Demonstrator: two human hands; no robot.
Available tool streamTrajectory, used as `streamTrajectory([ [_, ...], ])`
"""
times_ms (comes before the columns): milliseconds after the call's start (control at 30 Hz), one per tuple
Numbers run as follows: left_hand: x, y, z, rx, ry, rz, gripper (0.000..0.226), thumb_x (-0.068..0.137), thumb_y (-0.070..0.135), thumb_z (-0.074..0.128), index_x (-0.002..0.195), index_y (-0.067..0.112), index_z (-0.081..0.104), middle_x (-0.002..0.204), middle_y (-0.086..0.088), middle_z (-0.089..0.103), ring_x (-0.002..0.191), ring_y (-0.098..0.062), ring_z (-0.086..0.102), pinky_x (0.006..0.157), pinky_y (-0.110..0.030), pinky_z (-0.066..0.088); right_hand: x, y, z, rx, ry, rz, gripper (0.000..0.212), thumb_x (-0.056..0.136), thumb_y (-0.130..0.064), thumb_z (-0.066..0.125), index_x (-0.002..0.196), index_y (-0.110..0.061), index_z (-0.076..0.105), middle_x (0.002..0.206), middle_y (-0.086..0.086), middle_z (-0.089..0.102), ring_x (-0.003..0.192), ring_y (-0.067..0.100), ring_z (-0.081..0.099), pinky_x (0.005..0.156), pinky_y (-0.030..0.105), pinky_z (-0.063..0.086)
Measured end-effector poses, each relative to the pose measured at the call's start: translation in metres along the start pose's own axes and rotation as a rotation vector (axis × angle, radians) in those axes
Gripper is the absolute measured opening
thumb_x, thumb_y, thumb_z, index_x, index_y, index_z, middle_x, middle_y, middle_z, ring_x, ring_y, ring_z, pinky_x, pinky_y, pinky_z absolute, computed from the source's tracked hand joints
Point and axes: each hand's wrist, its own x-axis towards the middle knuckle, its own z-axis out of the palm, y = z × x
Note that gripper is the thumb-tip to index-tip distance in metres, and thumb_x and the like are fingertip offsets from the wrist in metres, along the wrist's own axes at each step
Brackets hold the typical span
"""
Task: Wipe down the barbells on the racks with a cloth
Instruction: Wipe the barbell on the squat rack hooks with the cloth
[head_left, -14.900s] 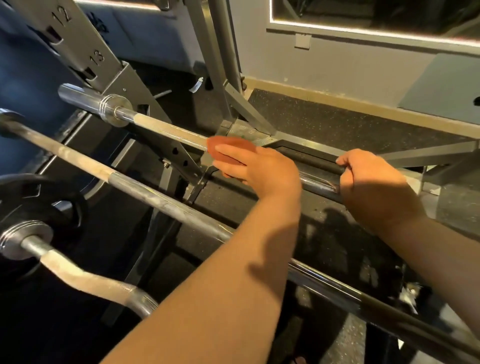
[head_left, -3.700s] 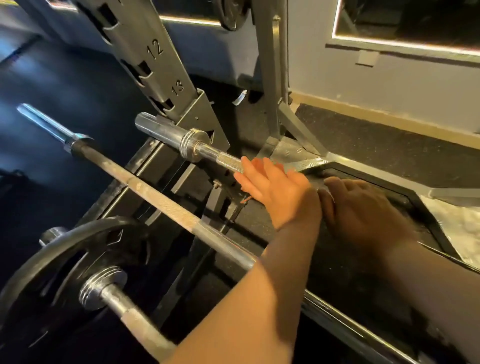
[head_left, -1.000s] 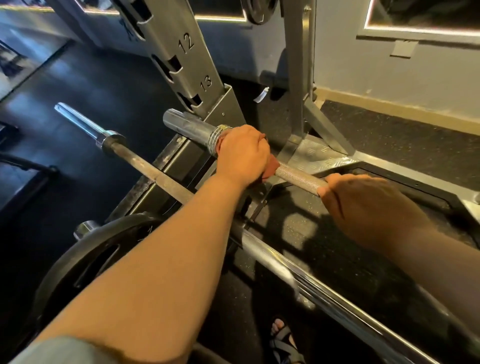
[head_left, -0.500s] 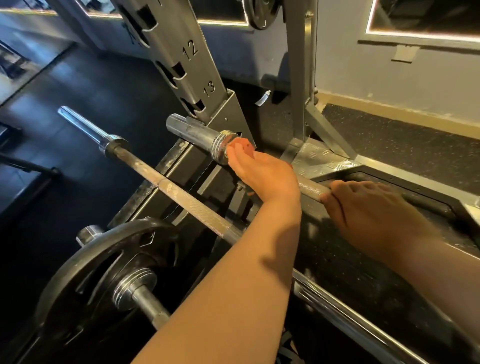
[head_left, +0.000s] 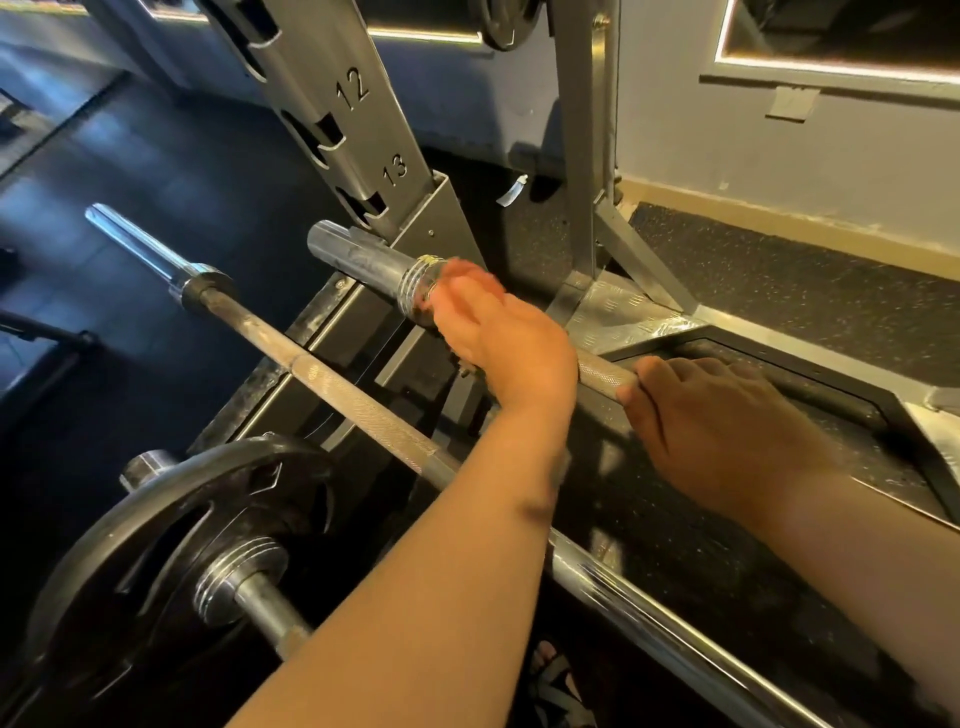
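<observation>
Slanting upper-left to lower-right, barbell (head_left: 604, 375); right hand (head_left: 727, 431) gripping its shaft

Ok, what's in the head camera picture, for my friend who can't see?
A person's left hand, blurred, sits on a barbell by its ringed collar, while the right hand grips the same bar. A second barbell and a black weight plate lie nearer.

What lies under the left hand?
The far barbell passes beneath the left hand, beside its ribbed collar. Any cloth is covered; none shows.
</observation>
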Motion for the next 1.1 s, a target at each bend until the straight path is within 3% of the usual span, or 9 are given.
streamTrajectory([
  [200,0.028,-0.017,-0.018,0.497,-0.279,0.299,0.033,0.104,0.02,0.043,0.13,0.011,0.061,0.154,-0.003,0.038,0.151,-0.023,0.018,0.125,-0.039,0.018,-0.001,-0.001,-0.001,0.019,-0.003,0.009,0.046,0.106,-0.052,0.009,0.111,-0.029,0.049,0.101,-0.005,0.064,0.095,0.016,0.063,0.088,0.036,0.048],
  [300,0.05,-0.014,-0.032,0.708,-0.363,0.615,0.036,0.094,0.033,0.035,0.085,0.018,0.067,0.098,0.001,0.065,0.109,-0.022,0.057,0.107,-0.047,0.04,-0.002,-0.002,-0.002,0.024,0.013,0.004,0.047,0.106,-0.052,0.01,0.111,-0.028,0.051,0.099,-0.005,0.064,0.093,0.017,0.063,0.087,0.036,0.047],
  [400,0.078,-0.001,-0.04,0.806,-0.464,0.681,0.034,0.092,0.034,0.04,0.071,0.022,0.064,0.073,0.005,0.06,0.075,-0.012,0.058,0.079,-0.04,0.053,-0.002,-0.001,-0.002,0.033,0.009,0.001,0.049,0.105,-0.053,0.01,0.113,-0.028,0.052,0.101,-0.005,0.065,0.094,0.016,0.062,0.088,0.036,0.047],
  [500,0.077,-0.004,-0.034,0.731,-0.345,0.585,0.027,0.097,0.029,0.046,0.079,0.022,0.065,0.08,0.005,0.062,0.078,-0.011,0.06,0.078,-0.037,0.056,-0.001,-0.001,-0.001,0.026,0.005,-0.002,0.049,0.105,-0.053,0.009,0.112,-0.029,0.051,0.1,-0.006,0.064,0.092,0.014,0.061,0.086,0.034,0.046],
  [600,0.039,-0.008,-0.017,0.428,-0.095,0.326,0.027,0.099,0.015,0.051,0.122,0.015,0.065,0.132,-0.002,0.056,0.119,-0.016,0.054,0.106,-0.033,0.046,-0.001,-0.001,-0.002,0.012,0.004,0.007,0.048,0.105,-0.053,0.009,0.112,-0.029,0.05,0.1,-0.006,0.064,0.091,0.013,0.062,0.085,0.033,0.048],
  [767,-0.016,0.002,-0.009,0.178,-0.141,-0.003,0.064,0.108,0.015,0.035,0.162,0.014,0.0,0.169,0.001,-0.007,0.155,-0.021,0.0,0.125,-0.033,0.005,-0.001,-0.001,-0.003,0.014,0.003,0.006,0.048,0.105,-0.054,0.008,0.112,-0.03,0.05,0.101,-0.007,0.064,0.094,0.014,0.062,0.089,0.035,0.048],
  [833,-0.01,-0.001,-0.006,0.039,-0.143,-0.208,0.068,0.108,0.03,0.034,0.161,0.02,-0.006,0.166,-0.002,0.008,0.149,-0.025,0.023,0.123,-0.04,0.021,-0.002,-0.002,-0.002,0.016,0.016,0.005,0.048,0.106,-0.053,0.008,0.109,-0.03,0.05,0.098,-0.006,0.064,0.091,0.014,0.063,0.089,0.036,0.048],
  [933,0.022,-0.01,-0.003,-0.1,-0.066,-0.461,0.069,0.086,0.057,0.028,0.149,0.028,0.026,0.14,-0.011,0.054,0.117,-0.031,0.06,0.103,-0.053,0.048,-0.002,-0.001,0.0,0.004,0.034,0.009,0.053,0.107,-0.053,0.003,0.107,-0.029,0.051,0.094,-0.006,0.064,0.086,0.014,0.063,0.088,0.037,0.051],
  [1100,0.05,-0.011,-0.003,-0.14,-0.027,-0.548,0.065,0.086,0.059,0.026,0.127,0.016,0.053,0.114,-0.01,0.069,0.093,-0.026,0.066,0.085,-0.046,0.055,-0.003,-0.002,-0.002,-0.007,0.02,0.009,0.053,0.105,-0.051,0.007,0.113,-0.027,0.053,0.098,-0.005,0.066,0.091,0.017,0.064,0.089,0.038,0.051],
])
